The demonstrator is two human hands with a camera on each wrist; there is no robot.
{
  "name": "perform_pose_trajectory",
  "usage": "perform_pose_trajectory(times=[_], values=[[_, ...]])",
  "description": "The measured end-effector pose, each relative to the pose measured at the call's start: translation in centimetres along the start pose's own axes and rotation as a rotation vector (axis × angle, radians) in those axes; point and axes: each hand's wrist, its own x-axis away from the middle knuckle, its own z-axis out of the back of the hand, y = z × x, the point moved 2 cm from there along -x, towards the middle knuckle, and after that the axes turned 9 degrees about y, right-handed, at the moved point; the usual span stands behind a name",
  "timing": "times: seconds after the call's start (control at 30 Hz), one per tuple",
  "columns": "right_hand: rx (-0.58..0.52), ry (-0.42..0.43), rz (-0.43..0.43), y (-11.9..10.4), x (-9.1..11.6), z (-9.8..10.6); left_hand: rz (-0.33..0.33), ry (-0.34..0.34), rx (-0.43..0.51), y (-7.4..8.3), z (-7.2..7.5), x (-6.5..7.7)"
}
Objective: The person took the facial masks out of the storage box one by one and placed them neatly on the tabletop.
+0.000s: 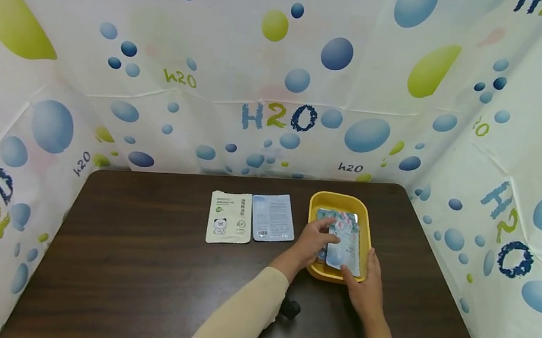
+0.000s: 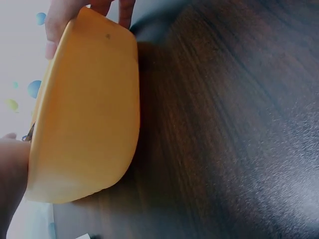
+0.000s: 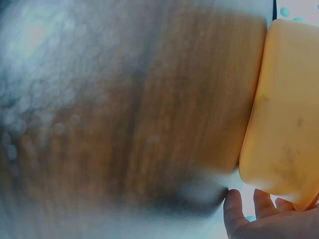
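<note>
Right of centre in the frame, the right hand [image 1: 368, 290] grips the yellow tray [image 1: 343, 198] by its rim; the left hand [image 1: 309, 244] overlaps the packets [image 1: 351, 246] inside, its grasp unclear.

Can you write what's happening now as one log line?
Left hand: over packets inside yellow tray | Right hand: holds tray rim | Table: cream packet, blue packet, left of tray

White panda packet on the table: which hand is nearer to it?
Left. The left hand is over the yellow tray, to the right of the white panda packet; the right hand is farther off, at the tray's right side.
</note>
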Motion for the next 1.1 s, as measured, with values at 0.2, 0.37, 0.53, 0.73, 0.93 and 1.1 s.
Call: perform_pose_trajectory(times=[0.2, 0.37, 0.53, 0.73, 0.93, 1.1], values=[[-0.007, 0.008, 0.024, 0.1, 0.1, 0.0, 0.064, -0.081, -0.045, -0.1, 0.0, 0.2], [-0.001, 0.028, 0.051, 0.2, 0.3, 0.0, 0.022, -0.031, -0.040, -0.1, -0.2, 0.4], [-0.002, 0.016, 0.037, 0.1, 0.1, 0.1, -0.044, 0.044, 0.002, 0.0, -0.3, 0.8], [0.023, -0.004, 0.019, 0.0, -0.1, 0.3, -0.110, 0.086, 0.036, 0.0, -0.3, 0.7], [0.003, 0.014, 0.036, 0.0, 0.0, 0.2, -0.157, 0.081, 0.049, 0.3, -0.3, 0.7], [-0.003, 0.020, 0.038, 0.1, 0.1, 0.2, -0.191, 0.085, 0.083, 1.2, 0.2, 0.6]])
